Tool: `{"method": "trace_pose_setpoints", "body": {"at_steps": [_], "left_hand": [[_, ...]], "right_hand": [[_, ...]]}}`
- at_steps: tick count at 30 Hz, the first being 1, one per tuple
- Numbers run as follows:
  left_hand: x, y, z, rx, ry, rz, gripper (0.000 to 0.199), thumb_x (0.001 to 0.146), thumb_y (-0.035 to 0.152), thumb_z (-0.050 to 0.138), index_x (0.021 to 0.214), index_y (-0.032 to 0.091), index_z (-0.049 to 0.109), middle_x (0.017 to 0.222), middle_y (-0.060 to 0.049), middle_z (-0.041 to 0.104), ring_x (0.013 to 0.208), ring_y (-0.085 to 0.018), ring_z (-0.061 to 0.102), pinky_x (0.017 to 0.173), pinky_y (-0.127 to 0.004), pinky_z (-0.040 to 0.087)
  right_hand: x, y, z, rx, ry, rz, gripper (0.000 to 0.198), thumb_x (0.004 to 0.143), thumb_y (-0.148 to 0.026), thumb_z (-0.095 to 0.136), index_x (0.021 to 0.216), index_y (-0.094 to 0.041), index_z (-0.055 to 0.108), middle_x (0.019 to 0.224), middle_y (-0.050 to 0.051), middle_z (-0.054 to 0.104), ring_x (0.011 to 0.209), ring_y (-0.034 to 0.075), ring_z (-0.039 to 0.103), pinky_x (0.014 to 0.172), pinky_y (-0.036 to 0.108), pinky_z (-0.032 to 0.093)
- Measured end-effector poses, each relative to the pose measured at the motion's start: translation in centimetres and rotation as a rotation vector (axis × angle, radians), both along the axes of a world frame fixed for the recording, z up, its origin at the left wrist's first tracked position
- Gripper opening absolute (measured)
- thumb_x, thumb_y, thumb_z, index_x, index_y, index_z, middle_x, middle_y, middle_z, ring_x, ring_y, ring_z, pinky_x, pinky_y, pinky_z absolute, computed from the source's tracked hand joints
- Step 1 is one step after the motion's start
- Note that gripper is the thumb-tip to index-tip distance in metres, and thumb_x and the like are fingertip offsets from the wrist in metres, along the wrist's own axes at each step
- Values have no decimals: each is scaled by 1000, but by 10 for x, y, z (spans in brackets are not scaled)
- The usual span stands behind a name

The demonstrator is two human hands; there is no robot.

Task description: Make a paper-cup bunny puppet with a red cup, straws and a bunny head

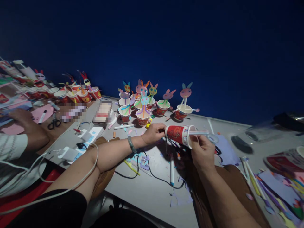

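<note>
A red patterned paper cup (177, 134) is held on its side above the table, its mouth turned to the right. At its base, the fingers of my left hand (154, 133) are closed on the cup. My right hand (203, 150) grips the rim, with the thumb by the opening and some fingers hidden. A pale straw-like strip (201, 132) sticks out of the mouth over my right fingers; how it is fixed inside is hidden. Below the cup lie a white marker (172, 169), a black cable (163, 183) and paper scraps (181, 196).
Several paper cups with rabbit-faced figures, one a pink rabbit (185, 92), stand along the blue wall (180, 47). To the left are a power strip (89, 139), scissors (54, 122) and another person's arm (35, 129). Coloured strips (263, 190) and purple paper (226, 148) lie right.
</note>
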State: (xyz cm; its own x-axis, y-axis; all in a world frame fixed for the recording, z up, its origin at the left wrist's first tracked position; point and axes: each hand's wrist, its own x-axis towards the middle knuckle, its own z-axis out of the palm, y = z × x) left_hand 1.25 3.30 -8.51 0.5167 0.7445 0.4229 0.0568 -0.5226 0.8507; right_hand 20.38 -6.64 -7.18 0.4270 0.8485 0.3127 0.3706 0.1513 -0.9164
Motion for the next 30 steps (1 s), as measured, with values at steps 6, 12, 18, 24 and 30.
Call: {"method": "trace_pose_setpoints", "body": {"at_steps": [6, 12, 18, 24, 30], "left_hand": [[1, -3, -2, -66, 0, -7, 7, 73, 15, 59, 66, 14, 60, 66, 2, 58, 66, -10, 50, 64, -23, 38], [2, -2, -1, -137, -9, 5, 7, 71, 16, 60, 65, 13, 60, 62, 3, 55, 63, -9, 47, 62, -22, 36], [3, -1, 0, -208, -28, 33, 8, 72, 17, 61, 65, 13, 59, 62, 3, 55, 62, -9, 47, 61, -22, 36], [2, 1, 1, -226, -32, 84, 8, 73, 16, 60, 66, 14, 57, 62, 3, 56, 62, -9, 47, 59, -22, 34], [0, -1, 5, -172, -8, 103, 6, 73, 14, 59, 67, 15, 57, 65, 3, 55, 64, -10, 46, 61, -23, 33]], "right_hand": [[1, -2, 8, 36, -184, -23, 42, 89, -59, 57, 75, -20, 63, 68, 2, 60, 65, 17, 53, 61, 30, 42], [-2, -1, 10, 2, -161, -2, 44, 90, -60, 57, 77, -19, 66, 67, 1, 61, 63, 17, 52, 60, 31, 42], [-7, 1, 8, 45, -14, -65, 37, 89, -57, 62, 93, -21, 71, 86, 6, 72, 79, 22, 64, 77, 38, 52], [-15, -10, 19, 334, -317, -253, 25, 87, -47, 67, 94, -23, 64, 99, 9, 66, 98, 26, 63, 91, 45, 50], [-27, -18, 15, 295, -433, -22, 42, 80, -38, 78, 117, -23, 65, 99, 6, 71, 56, 12, 52, 56, 31, 48]]}}
